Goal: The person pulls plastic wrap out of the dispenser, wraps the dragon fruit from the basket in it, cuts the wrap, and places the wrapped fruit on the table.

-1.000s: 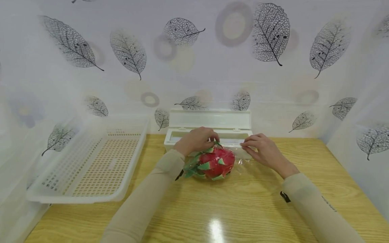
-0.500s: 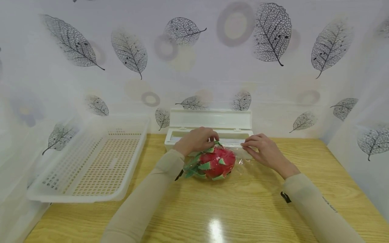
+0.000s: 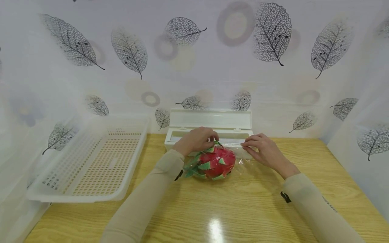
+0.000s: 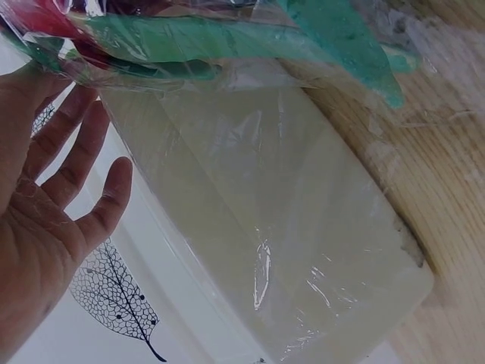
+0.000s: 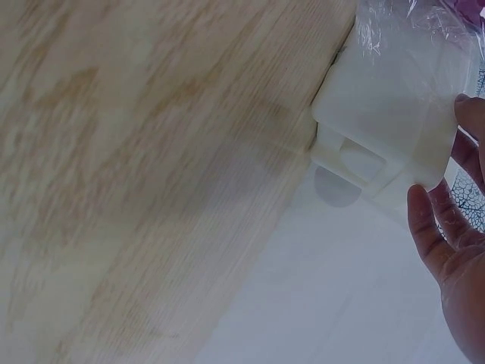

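A red dragon fruit with green scales lies on its side under clear cling film, against the front of a white cling film dispenser with its lid raised. My left hand reaches over the fruit, its thumb and index finger pinching the film near the fruit's upper edge. In the left wrist view the other fingers of that hand spread loosely beside the dispenser. At the dispenser's right front corner, my right hand pinches the film's edge. The right wrist view partly cuts off these fingers.
To the left stands a white perforated plastic basket. All of it rests on a wood-grain table. Behind and at both sides hangs a pale sheet printed with dark leaves, close behind the dispenser.
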Tool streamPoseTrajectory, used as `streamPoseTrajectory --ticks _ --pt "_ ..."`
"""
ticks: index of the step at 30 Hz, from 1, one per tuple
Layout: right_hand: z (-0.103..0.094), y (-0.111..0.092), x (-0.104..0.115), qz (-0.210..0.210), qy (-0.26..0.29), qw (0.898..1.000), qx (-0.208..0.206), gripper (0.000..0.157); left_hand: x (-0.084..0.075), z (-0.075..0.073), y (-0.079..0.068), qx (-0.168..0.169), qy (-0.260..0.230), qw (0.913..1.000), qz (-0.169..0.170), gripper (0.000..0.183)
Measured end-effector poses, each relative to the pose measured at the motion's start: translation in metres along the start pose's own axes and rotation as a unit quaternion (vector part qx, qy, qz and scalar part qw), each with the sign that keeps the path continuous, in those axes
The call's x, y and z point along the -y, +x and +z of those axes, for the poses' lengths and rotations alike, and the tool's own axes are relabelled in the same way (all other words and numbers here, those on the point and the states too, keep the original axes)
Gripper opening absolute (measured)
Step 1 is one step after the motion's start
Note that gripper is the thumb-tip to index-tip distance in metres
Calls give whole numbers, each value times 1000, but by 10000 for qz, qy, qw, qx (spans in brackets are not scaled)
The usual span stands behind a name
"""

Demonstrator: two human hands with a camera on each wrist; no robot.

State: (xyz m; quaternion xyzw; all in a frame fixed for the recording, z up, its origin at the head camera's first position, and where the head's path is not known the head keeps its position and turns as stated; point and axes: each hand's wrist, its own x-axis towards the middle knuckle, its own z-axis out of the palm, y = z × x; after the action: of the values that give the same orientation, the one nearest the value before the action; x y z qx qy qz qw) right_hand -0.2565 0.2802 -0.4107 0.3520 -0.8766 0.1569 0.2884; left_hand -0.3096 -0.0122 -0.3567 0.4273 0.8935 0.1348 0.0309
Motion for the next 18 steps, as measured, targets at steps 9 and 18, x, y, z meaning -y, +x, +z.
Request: streamPoseTrajectory --ticks 9,18 --pt "0 0 1 12 22 10000 22 14 -1 -1 -2 4 -67 10000 8 22" --pt "0 0 0 140 55 9998 108 13 0 0 -4 -14 -17 10000 -11 23"
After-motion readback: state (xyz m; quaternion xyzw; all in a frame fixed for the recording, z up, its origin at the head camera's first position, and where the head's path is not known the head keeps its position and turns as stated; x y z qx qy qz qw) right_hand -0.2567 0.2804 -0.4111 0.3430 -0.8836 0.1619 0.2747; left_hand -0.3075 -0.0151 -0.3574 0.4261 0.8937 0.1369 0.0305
